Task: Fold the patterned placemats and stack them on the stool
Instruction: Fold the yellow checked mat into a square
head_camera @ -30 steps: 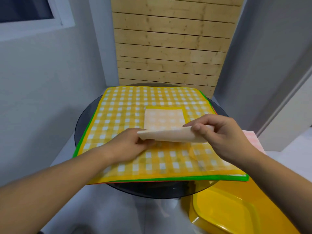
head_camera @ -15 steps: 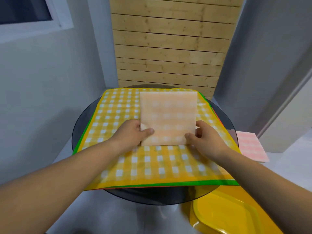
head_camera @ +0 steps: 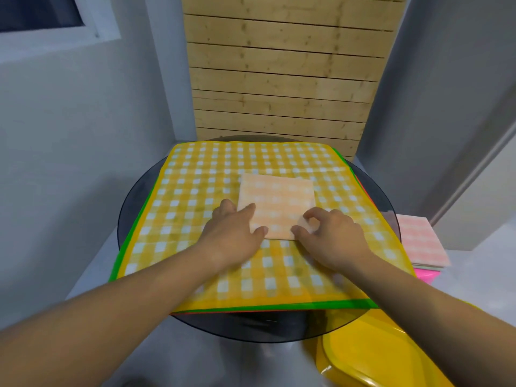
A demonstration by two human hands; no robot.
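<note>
Half a second ago the folded orange checked placemat (head_camera: pixel 279 202) reached up to the far edge of the yellow gingham placemat (head_camera: pixel 201 174) and looked larger. Now it lies flat as a smaller square around the middle of that yellow mat, slightly to its right half. The left hand (head_camera: pixel 234 233) no longer clasps the near left corner: its fingers are stretched out straight and press down on the folded piece's near left part, so this grip is wide and flat. The right hand (head_camera: pixel 332 236) has stayed at the near right corner, its fingers curled and its grip narrow, pinching that corner, which looks a little raised. The yellow mat rests on a green-edged mat (head_camera: pixel 131 236), with a thin red edge showing below that, all on the round dark glass table (head_camera: pixel 131 202). Right of the yellow mat, and lower, a pink checked folded placemat (head_camera: pixel 416 241) tops a small stack on a bright pink stool (head_camera: pixel 427 275); earlier only the pink piece showed. Near the yellow mat's near right corner sits a yellow plastic seat (head_camera: pixel 363 356).
</note>
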